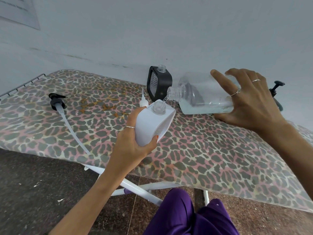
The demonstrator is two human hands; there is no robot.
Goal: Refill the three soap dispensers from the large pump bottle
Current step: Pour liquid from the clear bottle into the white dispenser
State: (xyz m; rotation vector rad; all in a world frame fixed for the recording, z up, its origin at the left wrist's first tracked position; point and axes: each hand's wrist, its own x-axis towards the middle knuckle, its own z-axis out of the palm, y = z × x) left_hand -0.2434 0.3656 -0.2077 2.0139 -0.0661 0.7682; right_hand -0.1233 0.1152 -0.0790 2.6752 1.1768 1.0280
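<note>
- Head view: the left hand point(135, 146) is closed around a white soap dispenser point(152, 124), which is held tilted above the counter point(220, 158), its open neck facing up.
- The right hand point(245, 102) is spread wide over the base end of the large clear bottle point(203, 95), which is gripped on its side with its pump removed.
- A thin stream is seen running from the bottle's mouth into the dispenser's neck just below it.
- A black dispenser point(160, 82) is stood uncapped behind them, against the wall.
- A black pump with a long tube point(57, 102) is laid on the counter, well to the left.
</note>
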